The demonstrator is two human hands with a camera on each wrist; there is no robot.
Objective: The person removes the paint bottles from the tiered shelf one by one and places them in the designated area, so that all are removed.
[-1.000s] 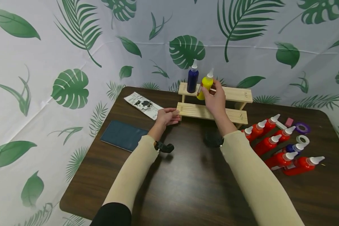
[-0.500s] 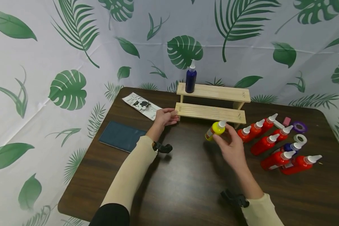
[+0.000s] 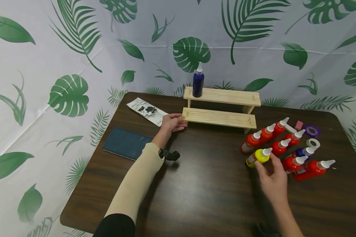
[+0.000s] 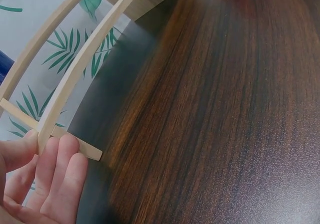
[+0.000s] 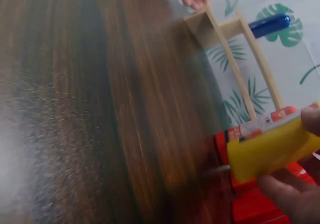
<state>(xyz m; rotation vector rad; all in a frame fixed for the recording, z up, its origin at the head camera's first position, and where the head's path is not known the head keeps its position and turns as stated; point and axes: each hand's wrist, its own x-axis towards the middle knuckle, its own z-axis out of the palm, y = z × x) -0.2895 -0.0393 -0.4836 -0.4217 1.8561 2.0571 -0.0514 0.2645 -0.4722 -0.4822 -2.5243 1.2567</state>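
Observation:
My right hand [image 3: 271, 176] grips a yellow squeeze bottle [image 3: 258, 157] with a white nozzle, tilted just above the table beside the red bottles [image 3: 280, 146]; the right wrist view shows the yellow bottle [image 5: 270, 149] pinched between my fingers. My left hand [image 3: 172, 122] rests with straight fingers against the left end of the two-tier wooden rack [image 3: 222, 115]; the left wrist view shows my fingers [image 4: 60, 176] touching the rack's lower shelf [image 4: 75, 94]. A dark blue bottle [image 3: 198, 82] stands upright on the top tier.
Several red bottles and a small blue one [image 3: 304, 152] lie at the right of the dark wooden table [image 3: 195, 187]. Tape rolls [image 3: 312, 131] and a pink eraser [image 3: 298, 125] sit behind them. A dark blue mat [image 3: 126, 143] and a printed packet [image 3: 148, 110] lie left.
My right hand took the yellow bottle off the rack's top tier and carried it down and right to the group of red bottles. My left hand stayed at the rack's end.

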